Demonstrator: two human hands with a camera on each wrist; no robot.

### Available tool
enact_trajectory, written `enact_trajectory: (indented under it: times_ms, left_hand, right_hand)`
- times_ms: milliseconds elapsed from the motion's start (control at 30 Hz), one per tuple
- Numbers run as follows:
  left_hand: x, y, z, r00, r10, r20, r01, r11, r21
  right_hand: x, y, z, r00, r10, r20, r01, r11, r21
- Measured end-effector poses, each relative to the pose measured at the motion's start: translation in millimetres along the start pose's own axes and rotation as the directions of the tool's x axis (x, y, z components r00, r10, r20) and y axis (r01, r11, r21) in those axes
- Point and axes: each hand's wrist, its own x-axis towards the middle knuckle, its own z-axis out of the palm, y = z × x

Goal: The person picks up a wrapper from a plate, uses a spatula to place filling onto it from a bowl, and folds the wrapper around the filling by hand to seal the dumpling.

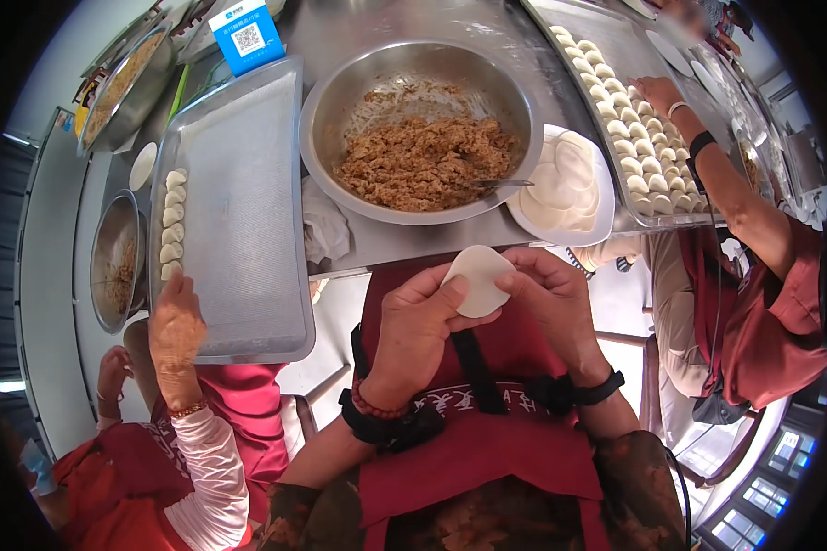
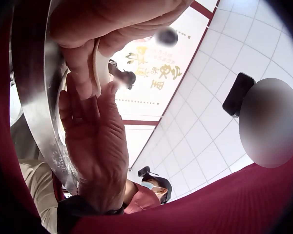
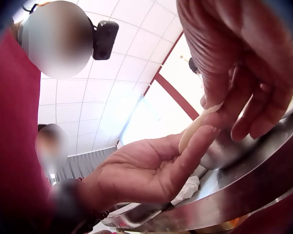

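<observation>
A round, flat dumpling wrapper [image 1: 480,281] is held up in front of the apron, between both hands. My left hand [image 1: 412,329] pinches its left edge, thumb on top and fingers beneath. On the opposite edge, my right hand [image 1: 555,298] pinches it with thumb and forefinger. Seen edge-on in the left wrist view, the wrapper [image 2: 100,68] is thin and slightly bent. In the right wrist view the wrapper [image 3: 198,127] lies along the left fingers. Just beyond the hands stands a large steel bowl [image 1: 317,174] of brown minced filling [image 1: 423,156], a spoon handle [image 1: 504,183] sticking out.
A plate [image 1: 601,220] of stacked wrappers [image 1: 565,179] sits right of the bowl. On the left, a tray [image 1: 239,202] bears a row of dumplings [image 1: 172,225], another person's hand [image 1: 176,321] at its end. A fuller tray [image 1: 570,101] lies at right, under another person's hand [image 1: 657,94].
</observation>
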Motion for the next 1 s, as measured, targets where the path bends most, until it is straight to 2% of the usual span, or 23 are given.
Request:
enact_trajectory:
  times_ms: [200,300,400,500,600,700,800,1000]
  left_hand:
    - [2,-5,-3,1.0,0.002,-0.014,-0.001,1.0,0.028]
    - [1,-2,-4,0.999,0.004,-0.047,-0.004,1.0,0.015]
    - [2,-4,-5,0.999,0.004,-0.054,-0.004,1.0,0.007]
    - [2,-4,1,0.998,0.03,-0.063,-0.029,1.0,0.004]
    - [3,-1,-3,0.998,0.025,-0.059,-0.027,0.999,-0.039]
    - [0,8,-11,0.999,0.009,-0.049,-0.014,0.995,-0.098]
    - [-2,12,-15,0.998,0.016,-0.054,-0.024,0.989,-0.147]
    - [1,18,-20,0.999,0.02,-0.05,-0.03,0.978,-0.208]
  right_hand:
    - [2,2,5,0.998,-0.057,-0.034,0.043,0.946,-0.322]
    - [3,6,6,0.988,-0.139,-0.061,0.11,0.932,-0.345]
    - [4,4,7,0.989,-0.146,-0.028,0.121,0.903,-0.412]
    - [3,-2,15,0.995,-0.098,-0.019,0.085,0.93,-0.357]
    - [7,-2,12,0.977,-0.212,-0.031,0.178,0.882,-0.437]
    - [20,-4,-12,0.944,-0.305,-0.125,0.205,0.84,-0.502]
    - [36,-12,-25,0.936,-0.304,-0.179,0.19,0.863,-0.469]
    - [65,-30,-14,0.899,-0.437,-0.008,0.365,0.761,-0.536]
